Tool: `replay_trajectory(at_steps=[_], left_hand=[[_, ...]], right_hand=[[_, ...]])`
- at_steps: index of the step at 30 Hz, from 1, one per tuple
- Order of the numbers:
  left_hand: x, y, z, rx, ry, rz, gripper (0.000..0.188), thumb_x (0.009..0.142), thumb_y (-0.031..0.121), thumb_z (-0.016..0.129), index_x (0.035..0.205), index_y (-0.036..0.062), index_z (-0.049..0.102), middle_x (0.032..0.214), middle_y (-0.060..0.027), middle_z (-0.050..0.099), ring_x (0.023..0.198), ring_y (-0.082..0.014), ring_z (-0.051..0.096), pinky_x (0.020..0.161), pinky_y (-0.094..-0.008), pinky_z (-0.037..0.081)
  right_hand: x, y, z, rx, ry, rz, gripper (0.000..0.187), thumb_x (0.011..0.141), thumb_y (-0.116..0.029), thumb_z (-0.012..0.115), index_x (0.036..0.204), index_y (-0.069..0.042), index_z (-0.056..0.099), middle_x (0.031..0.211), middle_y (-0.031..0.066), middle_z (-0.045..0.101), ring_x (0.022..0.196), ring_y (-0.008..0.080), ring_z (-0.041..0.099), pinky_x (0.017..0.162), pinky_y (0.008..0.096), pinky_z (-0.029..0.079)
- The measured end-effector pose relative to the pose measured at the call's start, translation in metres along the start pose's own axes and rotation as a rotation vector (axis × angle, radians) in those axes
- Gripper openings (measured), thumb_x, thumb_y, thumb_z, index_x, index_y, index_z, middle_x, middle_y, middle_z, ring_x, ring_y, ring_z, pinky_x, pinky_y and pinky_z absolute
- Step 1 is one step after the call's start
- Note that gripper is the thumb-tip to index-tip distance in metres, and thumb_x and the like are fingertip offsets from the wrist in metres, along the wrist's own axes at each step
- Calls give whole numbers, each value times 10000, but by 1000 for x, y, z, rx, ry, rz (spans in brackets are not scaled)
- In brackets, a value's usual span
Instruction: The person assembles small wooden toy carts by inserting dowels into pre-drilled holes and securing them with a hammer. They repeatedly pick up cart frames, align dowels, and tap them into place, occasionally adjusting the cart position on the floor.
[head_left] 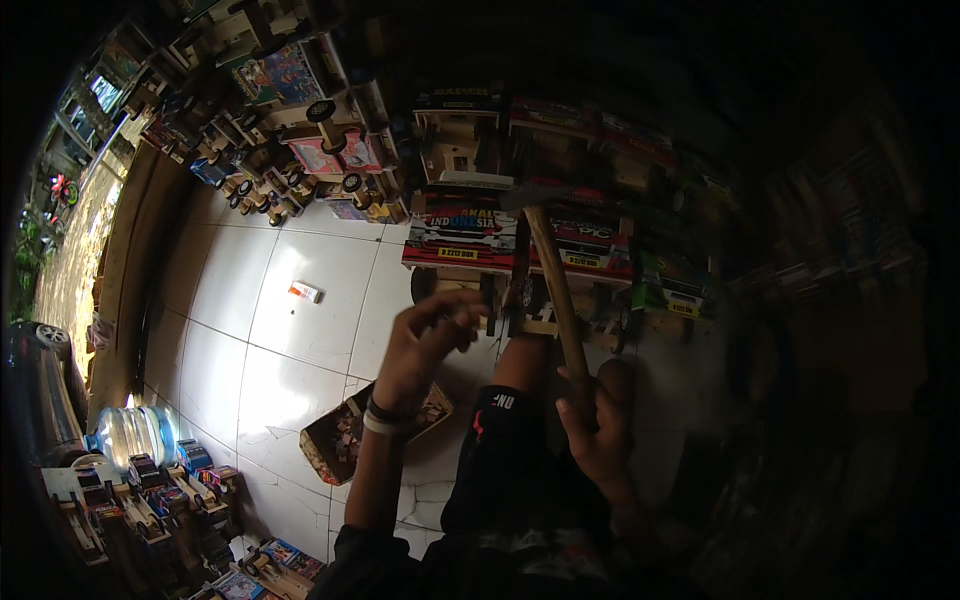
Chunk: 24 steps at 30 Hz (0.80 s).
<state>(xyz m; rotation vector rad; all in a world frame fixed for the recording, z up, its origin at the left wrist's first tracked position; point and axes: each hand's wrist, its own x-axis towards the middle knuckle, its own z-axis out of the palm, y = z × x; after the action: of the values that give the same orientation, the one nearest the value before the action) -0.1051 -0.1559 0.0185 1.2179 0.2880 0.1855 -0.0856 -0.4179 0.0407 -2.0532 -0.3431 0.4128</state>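
Note:
My right hand (598, 425) is wrapped round the wooden handle of a hammer (556, 285). Its dark head points up and away, in front of the toy trucks. To the left, my left hand (430, 345) is raised with curled fingers drawn together; whatever they may pinch is too dark and small to make out. Just beyond it stands a wooden toy truck (460, 230) with a red and black printed front. Another red-fronted toy truck (580, 245) sits beside it, partly behind the hammer. A green toy truck (668, 285) is farther right, in shadow.
Under my left forearm lies an open box (325, 440) of small wooden pieces. A small white and orange package (305, 292) rests on the white tiles (300, 350). Many toy vehicles (320, 140) are stacked at the back left, others (150, 500) near a large water bottle (137, 435).

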Motion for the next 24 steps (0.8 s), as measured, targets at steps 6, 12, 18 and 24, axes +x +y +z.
replay_trajectory(at_steps=[6, 12, 18, 24], left_hand=[[-44, -49, 74, 40, -128, -175, 156, 939, 117, 758, 1019, -16, 753, 844, -21, 724, 701, -56, 621, 611, -210, 476], [-58, -59, 95, 51, -10, -188, 214, 950, 143, 758, 1101, -10, 772, 763, 5, 703, 665, -28, 582, 591, -193, 455], [-63, -54, 115, 146, -12, -176, 301, 1022, 211, 658, 1218, -3, 738, 748, 9, 683, 652, -20, 549, 583, -199, 425], [-61, -57, 118, 10, -115, -164, 430, 1084, 349, 548, 1291, -2, 686, 773, -21, 702, 624, -35, 545, 556, -200, 398]], right_hand=[[-9, 3, 15, 275, 207, -156, 224, 970, -194, 738, 1108, -34, 663, 738, 8, 682, 663, 62, 647, 599, 239, 483], [-15, 15, 7, 225, 299, -46, 220, 982, -230, 731, 1001, -13, 692, 726, 10, 679, 669, 61, 646, 578, 231, 462], [-13, 7, -5, 270, 384, 47, 264, 999, -257, 709, 932, -2, 715, 665, 18, 664, 587, 50, 599, 508, 238, 404], [-13, 5, -14, 505, 323, 101, 262, 1002, -254, 701, 976, 7, 710, 742, 29, 717, 683, 67, 670, 590, 231, 491]])
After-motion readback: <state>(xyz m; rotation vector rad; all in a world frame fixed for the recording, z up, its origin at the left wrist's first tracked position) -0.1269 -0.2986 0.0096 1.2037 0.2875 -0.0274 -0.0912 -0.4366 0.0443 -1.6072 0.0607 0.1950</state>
